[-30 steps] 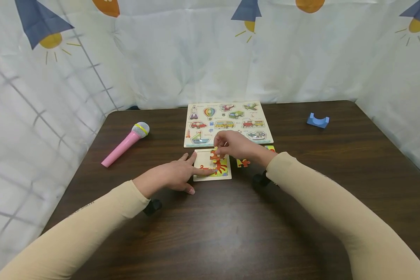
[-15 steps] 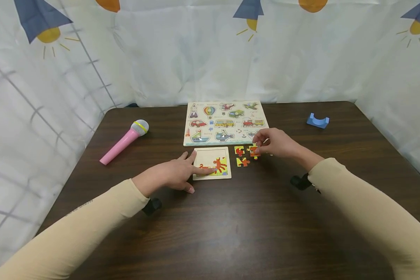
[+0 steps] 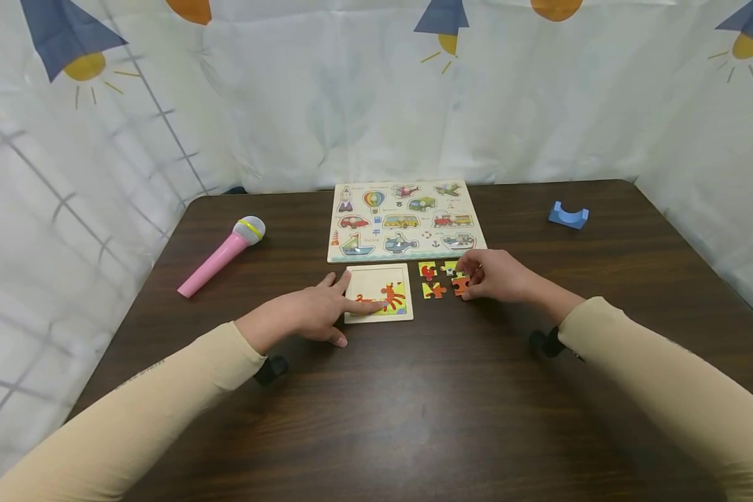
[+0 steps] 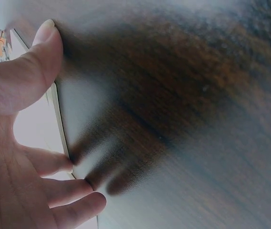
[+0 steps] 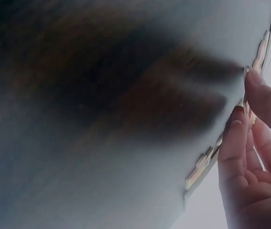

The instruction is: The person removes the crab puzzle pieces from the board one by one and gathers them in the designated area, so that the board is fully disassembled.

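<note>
A small wooden jigsaw tray point(image 3: 378, 267) lies on the table, with orange-red animal pieces fitted along its lower part. My left hand point(image 3: 307, 314) rests spread over the tray's left side, its straight index finger touching the fitted pieces; in the left wrist view the thumb point(image 4: 45, 57) and fingers reach the table beside the tray. To the right, my right hand point(image 3: 502, 277) pinches an orange jigsaw piece point(image 3: 460, 285) between thumb and fingers, low at the table. Close by lie other loose pieces: a red-and-yellow one point(image 3: 427, 270), an orange one point(image 3: 434, 290) and a partly covered yellow one point(image 3: 448, 268).
Behind the tray lies a larger vehicle peg puzzle board point(image 3: 408, 222). A pink toy microphone point(image 3: 219, 256) is at the left, and a blue arched block point(image 3: 568, 216) at the back right. A white printed curtain point(image 3: 376, 97) hangs behind the table point(image 3: 389, 404).
My right hand has carried an orange piece from over the tray rightward to the loose pieces, then moved slightly nearer with it. The left hand has stayed on the tray.
</note>
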Demonstrator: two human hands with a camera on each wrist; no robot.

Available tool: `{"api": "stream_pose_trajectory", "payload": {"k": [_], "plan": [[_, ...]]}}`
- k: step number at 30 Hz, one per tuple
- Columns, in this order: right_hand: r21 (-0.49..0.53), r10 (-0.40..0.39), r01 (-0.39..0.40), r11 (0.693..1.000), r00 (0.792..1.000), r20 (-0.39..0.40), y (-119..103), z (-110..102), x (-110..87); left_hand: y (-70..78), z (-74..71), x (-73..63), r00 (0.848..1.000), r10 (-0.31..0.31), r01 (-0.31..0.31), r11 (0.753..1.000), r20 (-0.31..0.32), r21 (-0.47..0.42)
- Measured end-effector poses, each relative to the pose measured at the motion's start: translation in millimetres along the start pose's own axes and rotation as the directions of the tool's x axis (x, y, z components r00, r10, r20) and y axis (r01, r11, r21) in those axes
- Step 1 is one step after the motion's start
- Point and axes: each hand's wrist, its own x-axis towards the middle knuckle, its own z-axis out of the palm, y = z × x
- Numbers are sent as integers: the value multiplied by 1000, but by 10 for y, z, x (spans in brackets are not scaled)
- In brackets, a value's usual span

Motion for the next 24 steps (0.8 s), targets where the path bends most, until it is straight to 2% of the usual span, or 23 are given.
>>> {"api": "stream_pose_trajectory", "payload": {"k": [7,24], "plan": [[-80,14,-12,997,1000,18,-39,29,18,-5,2,5,1000,-6,6,1000,4,-2],[-89,1,3,996,999,48,-54,34,5,-5,11,10,1000,-5,5,1000,-2,-7]]}}
